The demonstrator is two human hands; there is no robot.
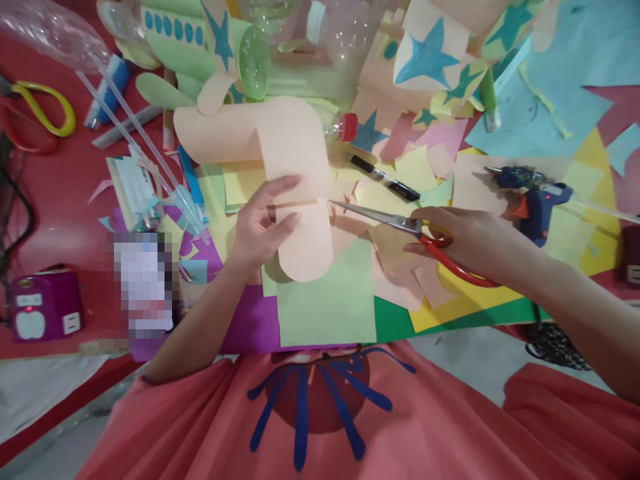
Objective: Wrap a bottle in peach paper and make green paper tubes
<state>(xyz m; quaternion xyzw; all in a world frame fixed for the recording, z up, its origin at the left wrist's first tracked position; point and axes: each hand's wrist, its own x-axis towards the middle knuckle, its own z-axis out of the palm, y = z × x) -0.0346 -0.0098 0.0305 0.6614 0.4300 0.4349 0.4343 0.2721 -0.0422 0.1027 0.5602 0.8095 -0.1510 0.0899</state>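
A long peach paper strip (300,250) with a rounded end lies across the middle, its far part curled over. My left hand (260,220) grips it from the left, fingers and thumb on either side of a straight line across the strip; I cannot tell whether that line is a fold or a cut. My right hand (450,233) holds scissors (383,217) with red and yellow handles. Their blades look nearly closed, with the tips at the strip's right edge, by that line. Under the strip is a light green paper sheet (327,307).
Right of the strip are a black pen (383,177) and a blue glue gun (535,197). Plastic bottles (345,33) and papers with blue stars (430,57) crowd the back. Yellow-handled scissors (47,107), a purple box (46,305) and a blurred phone-like object (145,287) sit left.
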